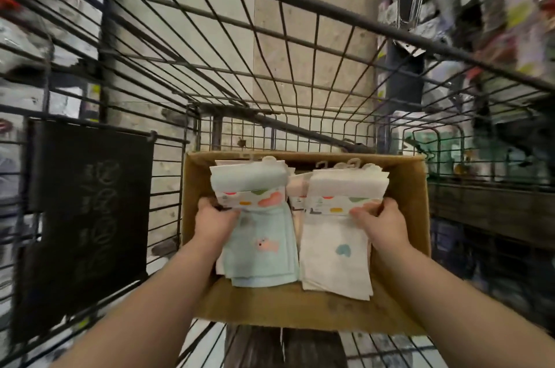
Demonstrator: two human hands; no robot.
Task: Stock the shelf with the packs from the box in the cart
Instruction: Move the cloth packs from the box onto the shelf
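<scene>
Cardboard box (411, 217) sits inside wire cart (270, 73). Left hand (214, 219) grips the pale-blue cloth pack (264, 247) by its paper band; right hand (383, 225) pinches the white cloth pack (333, 253) likewise.

No legible text. The pack bands (246, 197) carry coloured shapes only. Marks on the dark panel (90, 202) are unreadable.

Under the left hand (214, 222) lies a pale mint-blue pack (264, 250) with a small pink whale motif. Under the right hand (383, 225) lies a cream-white pack (335, 256) with a teal heart-like shape. Both carry white paper bands (249, 197) printed with orange, coral and green blobs. The box (402, 187) around both hands is brown cardboard; the cart (270, 82) beyond them is dark grey wire.
</scene>
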